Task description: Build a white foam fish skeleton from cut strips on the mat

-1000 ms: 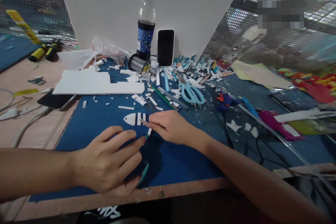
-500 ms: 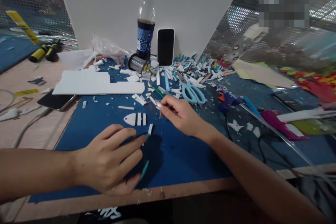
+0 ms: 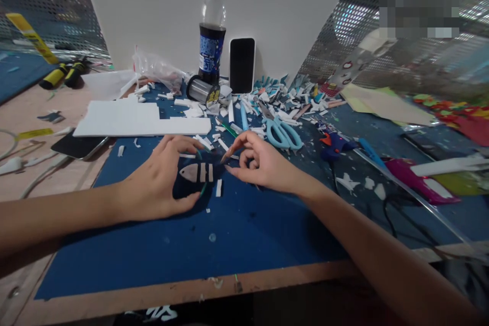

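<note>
My left hand (image 3: 156, 178) is arched over the blue mat with thumb and forefinger spread, teal nails above and below the white foam strips (image 3: 206, 172). Whether the nails touch the strips I cannot tell. The strips lie beside a pointed white foam piece (image 3: 189, 172) with a small dark hole, together like a fish's front part. To their right is my right hand (image 3: 254, 160), its forefinger and thumb tips slightly apart, nothing visible between them. Just below those fingertips rests a loose short white strip (image 3: 219, 188).
Light-blue scissors (image 3: 282, 133), a green pen (image 3: 229, 130) and a heap of foam scraps (image 3: 294, 97) lie beyond my hands. A cola bottle (image 3: 212, 35), a wire spool (image 3: 202, 90) and a phone (image 3: 242, 66) stand behind. At right is a blue glue gun (image 3: 334, 145).
My left hand has moved up and spread around the foam strips, leaving the loose short strip. My right hand has come down and left, away from the green pen, towards the strips.
</note>
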`<state>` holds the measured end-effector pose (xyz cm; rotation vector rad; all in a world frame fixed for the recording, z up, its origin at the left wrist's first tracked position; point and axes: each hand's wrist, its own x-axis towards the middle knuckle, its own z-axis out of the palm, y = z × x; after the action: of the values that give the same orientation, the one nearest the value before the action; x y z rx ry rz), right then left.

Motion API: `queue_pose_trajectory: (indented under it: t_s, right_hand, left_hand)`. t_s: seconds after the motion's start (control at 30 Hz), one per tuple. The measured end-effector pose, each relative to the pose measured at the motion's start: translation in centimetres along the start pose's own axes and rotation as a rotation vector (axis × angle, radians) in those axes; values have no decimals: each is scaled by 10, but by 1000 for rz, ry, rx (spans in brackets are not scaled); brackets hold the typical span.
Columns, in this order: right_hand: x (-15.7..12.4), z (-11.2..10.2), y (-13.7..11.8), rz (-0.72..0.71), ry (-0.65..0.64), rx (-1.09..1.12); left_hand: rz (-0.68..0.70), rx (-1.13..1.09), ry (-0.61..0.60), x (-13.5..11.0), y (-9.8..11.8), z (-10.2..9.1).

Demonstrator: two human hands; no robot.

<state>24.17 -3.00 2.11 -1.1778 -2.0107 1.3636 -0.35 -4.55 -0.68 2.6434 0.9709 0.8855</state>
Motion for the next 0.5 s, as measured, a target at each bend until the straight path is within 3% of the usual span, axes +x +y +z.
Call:
queue_pose_trajectory:
  t_s: [0.17,0.5]
  right_hand:
    - [2,1,1,63,-72,-12]
    - [6,1,4,37,-88,-61]
  left_hand:
    - [-126,-70,-127,3,-7,4]
    - [-174,-152,-205,5,-6,4]
